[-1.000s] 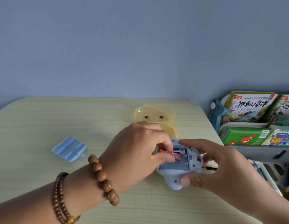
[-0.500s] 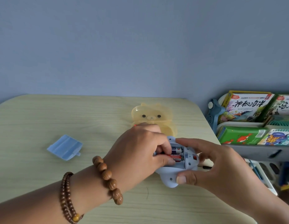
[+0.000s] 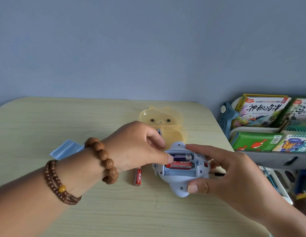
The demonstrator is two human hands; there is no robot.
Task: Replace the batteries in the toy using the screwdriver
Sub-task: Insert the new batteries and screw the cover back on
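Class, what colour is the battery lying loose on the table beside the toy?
The loose battery is red; the head view shows it.

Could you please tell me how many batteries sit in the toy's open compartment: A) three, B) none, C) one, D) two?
D: a dark HUATAI battery and a red battery fill two slots of the toy, while the nearest slot is empty.
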